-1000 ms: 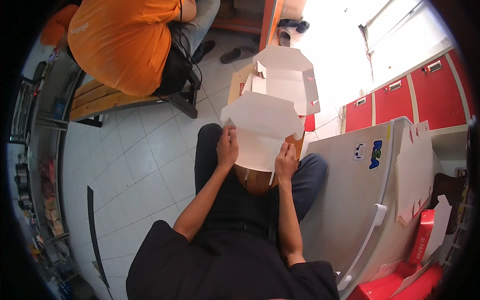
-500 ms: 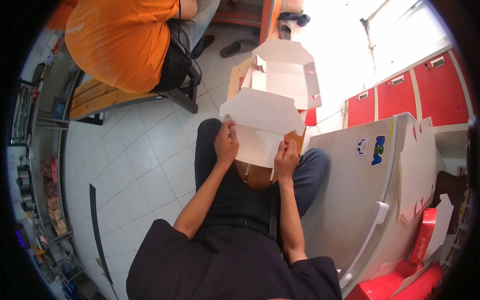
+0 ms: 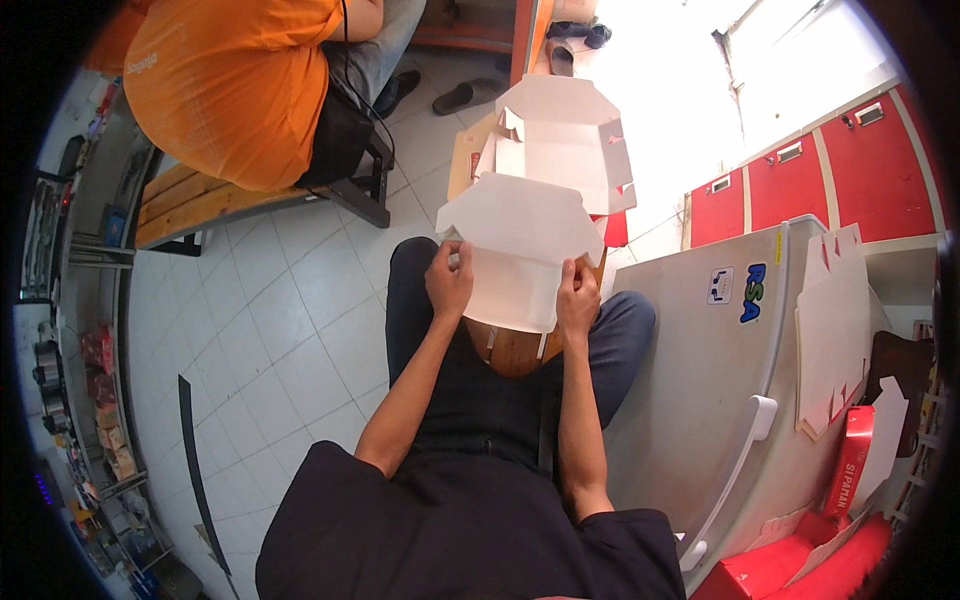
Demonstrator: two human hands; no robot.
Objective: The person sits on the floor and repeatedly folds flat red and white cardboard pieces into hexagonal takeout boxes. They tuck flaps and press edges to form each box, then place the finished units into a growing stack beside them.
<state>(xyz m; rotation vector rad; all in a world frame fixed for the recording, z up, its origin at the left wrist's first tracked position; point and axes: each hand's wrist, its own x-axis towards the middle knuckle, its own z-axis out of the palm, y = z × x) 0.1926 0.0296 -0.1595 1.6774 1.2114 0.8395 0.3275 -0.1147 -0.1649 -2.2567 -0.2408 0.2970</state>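
At the centre of the frame, both hands hold a flat white cardboard box blank (image 3: 515, 250) above the lap. The left hand (image 3: 449, 282) has its grip clenched on the blank's left edge; the right hand (image 3: 577, 303) grasps its lower right edge. Just above, toward upper centre, lies an opened white box (image 3: 560, 140). A person in an orange shirt (image 3: 235, 80) sits on a wooden bench (image 3: 190, 205) at upper left.

White tile floor (image 3: 290, 330), a wooden bench (image 3: 200, 205) at the upper left, red lockers (image 3: 850, 160) at the right, strong daylight at top.
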